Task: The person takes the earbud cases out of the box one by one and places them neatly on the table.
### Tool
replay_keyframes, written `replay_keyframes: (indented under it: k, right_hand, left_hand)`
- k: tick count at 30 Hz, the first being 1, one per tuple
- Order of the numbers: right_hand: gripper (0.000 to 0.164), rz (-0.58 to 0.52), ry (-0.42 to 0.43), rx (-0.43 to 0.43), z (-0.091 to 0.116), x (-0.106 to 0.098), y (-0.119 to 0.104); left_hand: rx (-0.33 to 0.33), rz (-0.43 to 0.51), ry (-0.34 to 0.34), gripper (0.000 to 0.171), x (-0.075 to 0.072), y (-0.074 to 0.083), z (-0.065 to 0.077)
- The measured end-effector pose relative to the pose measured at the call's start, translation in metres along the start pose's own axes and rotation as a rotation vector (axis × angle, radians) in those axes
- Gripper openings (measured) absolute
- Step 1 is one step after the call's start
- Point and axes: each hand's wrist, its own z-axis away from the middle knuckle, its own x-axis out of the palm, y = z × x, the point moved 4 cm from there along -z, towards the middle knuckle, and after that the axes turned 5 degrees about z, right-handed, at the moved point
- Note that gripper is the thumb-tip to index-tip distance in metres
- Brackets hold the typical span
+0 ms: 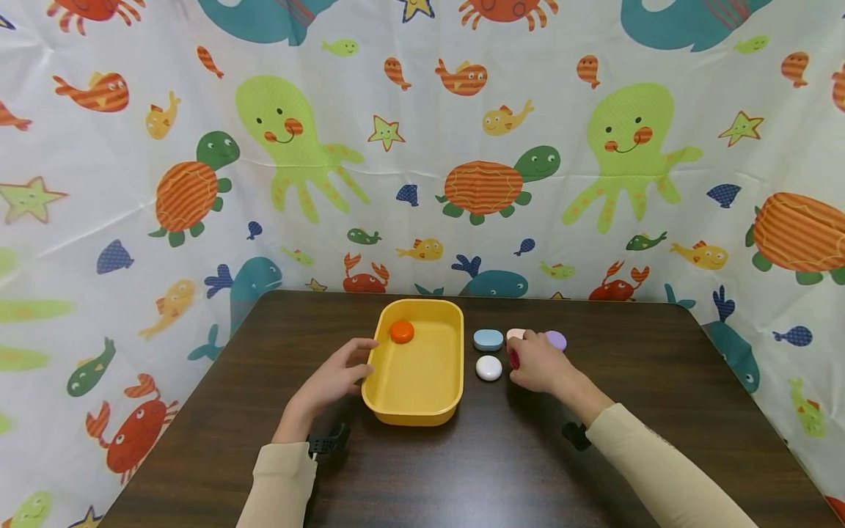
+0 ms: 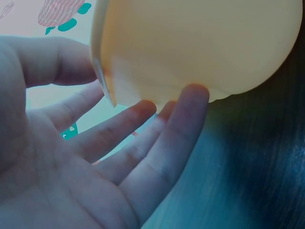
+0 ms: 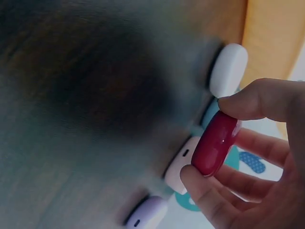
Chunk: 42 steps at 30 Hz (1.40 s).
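Note:
My right hand (image 1: 541, 363) pinches a glossy red earbud case (image 3: 217, 143) between thumb and fingertips, seen close in the right wrist view. Near it are a pink earbud case (image 3: 178, 167) with a dark slot, a purple one (image 1: 556, 340), a light blue one (image 1: 488, 339) and a white one (image 1: 488, 368). The fingers partly cover the pink one in the head view. At the left side of a yellow plastic bin (image 1: 416, 411), my left hand (image 1: 333, 378) touches its wall with loosely extended fingers. An orange earbud case (image 1: 401, 331) lies inside the bin, toward the far left corner.
The dark wooden table (image 1: 594, 477) carries everything. A white curtain (image 1: 422, 147) printed with sea animals hangs behind and beside it. Each wrist wears a black strap device, such as the left one (image 1: 328, 440).

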Motion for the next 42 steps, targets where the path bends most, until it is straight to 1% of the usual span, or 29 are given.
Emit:
replay_keyframes:
  k: [7,17,27,35,42]
  right_hand:
    - [0.026,0.033,-0.002,-0.012,0.001,0.010,0.003]
    - [0.028,-0.006,-0.014,0.008,0.001,0.018,0.008]
    - [0.025,-0.005,-0.025,-0.017,-0.001,0.016,0.008]
    - [0.025,0.012,-0.041,-0.039,0.001,0.014,0.007]
    - [0.023,0.027,-0.043,-0.031,0.003,0.007,0.006]
  left_hand:
    - [0.004,0.004,-0.003,0.049,0.001,0.000,0.001]
    - [0.005,0.006,0.000,0.048,0.002,-0.002,0.001]
    - [0.004,0.005,0.008,0.049,0.002,-0.002,0.001]
    - [0.003,0.000,0.013,0.049,0.005,-0.001,0.005]
    - [0.008,0.000,0.014,0.048,0.006,-0.002,0.007]
